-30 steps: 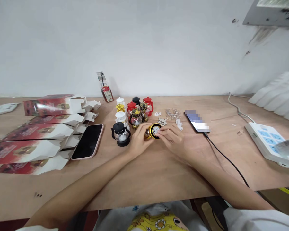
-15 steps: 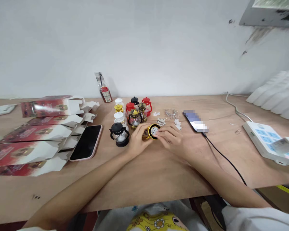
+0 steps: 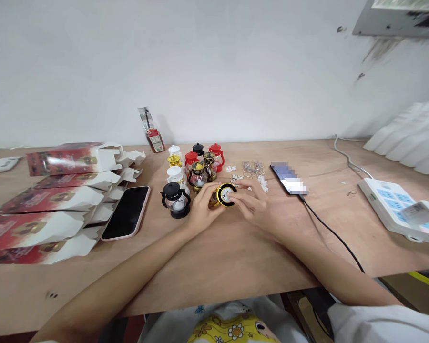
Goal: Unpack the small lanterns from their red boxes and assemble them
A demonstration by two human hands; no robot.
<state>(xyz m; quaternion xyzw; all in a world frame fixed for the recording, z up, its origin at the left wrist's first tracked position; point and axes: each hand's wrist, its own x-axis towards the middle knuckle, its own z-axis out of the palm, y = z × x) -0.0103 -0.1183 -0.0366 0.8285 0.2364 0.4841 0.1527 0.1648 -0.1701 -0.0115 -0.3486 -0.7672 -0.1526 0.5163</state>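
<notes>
My left hand (image 3: 202,208) is wrapped round a small gold and black toy lantern (image 3: 224,195) lying on its side, its round base turned toward me. The fingers of my right hand (image 3: 253,206) pinch at the white centre of that base. Just behind stands a cluster of several little lanterns (image 3: 196,164) in black, white, red and gold. A black one (image 3: 175,200) stands left of my left hand. Small white pieces (image 3: 263,183) and a heap of thin metal hooks (image 3: 253,167) lie beyond my right hand.
Red and white flat cartons (image 3: 50,200) lie stacked at the left beside a dark phone in a pink case (image 3: 126,212). Another phone (image 3: 289,179) with a black cable lies at the right. A white power strip (image 3: 396,207) sits far right. A small packet (image 3: 150,129) leans on the wall.
Both hands stay on the lantern with only slight finger shifts. The view has drifted a little, so everything sits slightly further left and up.
</notes>
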